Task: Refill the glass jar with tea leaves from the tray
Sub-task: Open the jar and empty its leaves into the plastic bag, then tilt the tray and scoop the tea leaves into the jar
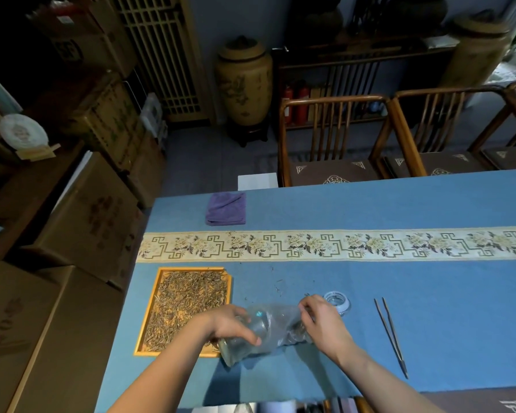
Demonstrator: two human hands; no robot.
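I logged the glass jar (245,338) lying tilted on its side at the near right corner of the tray (149,323), its mouth seemingly toward me, though glare made that uncertain. My left hand (236,324) was curled over the jar's upper side, fingers closed around the glass. A clear plastic bag (280,326), or liner, trailed from the jar to the right of the tray. My right hand (319,320) pinched that plastic between thumb and fingers. Whether a few leaves sat inside the bag, I could not tell.

The tea leaves (188,302) were spread across the tray in a loose layer. The jar's lid (337,302) sat further right of the tray, just beyond my right hand. The tweezers (390,332) lay well to the right of the tray, untouched. A purple cloth (226,208) lay beyond the tray, across the patterned runner (340,245). A few stray leaves dotted the surface (429,293) to the right of the tray.

Judgement: the step in hand was freeing the plastic from the jar, with refilling not yet started. Advice to self: hold the jar firm with the left, draw the plastic out slowly, and keep the mouth over the tray so loose leaves fell there. Then stand the jar upright beside the tray before loading.
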